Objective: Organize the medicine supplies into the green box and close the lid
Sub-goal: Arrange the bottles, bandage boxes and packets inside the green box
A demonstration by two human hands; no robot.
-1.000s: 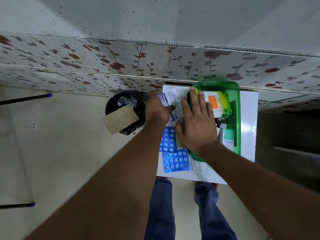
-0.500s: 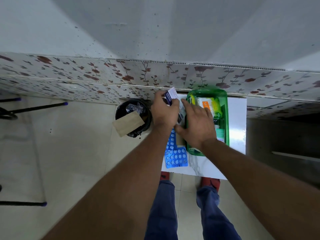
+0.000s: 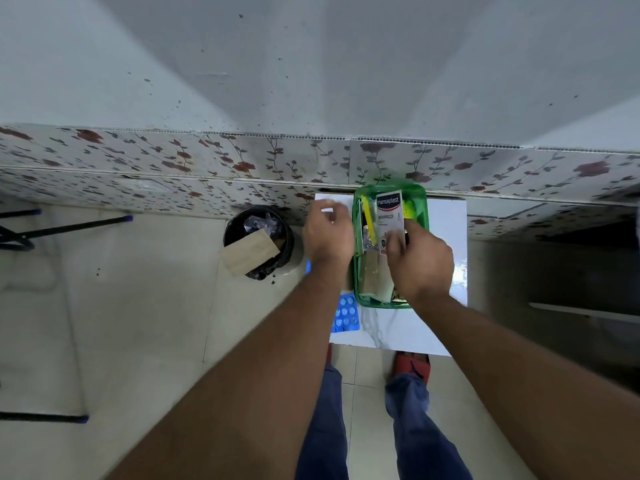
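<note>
The green box stands open on a small white table, against the wall. My right hand holds a white Hansaplast plaster pack by its near end, above the box's far half. Yellow-green packets and beige items lie inside the box. My left hand hovers just left of the box with fingers loosely curled and nothing visible in it. Blue blister packs lie on the table left of the box, partly hidden under my left forearm.
A black bin with a brown cardboard piece in it stands on the floor left of the table. The flowered wall panel runs right behind the table. Dark metal legs stick in from the far left. My legs and red sandals are below the table's near edge.
The plaster pack has passed from my left hand to my right, which carried it over the box. My left hand has let go and stays left of the box.
</note>
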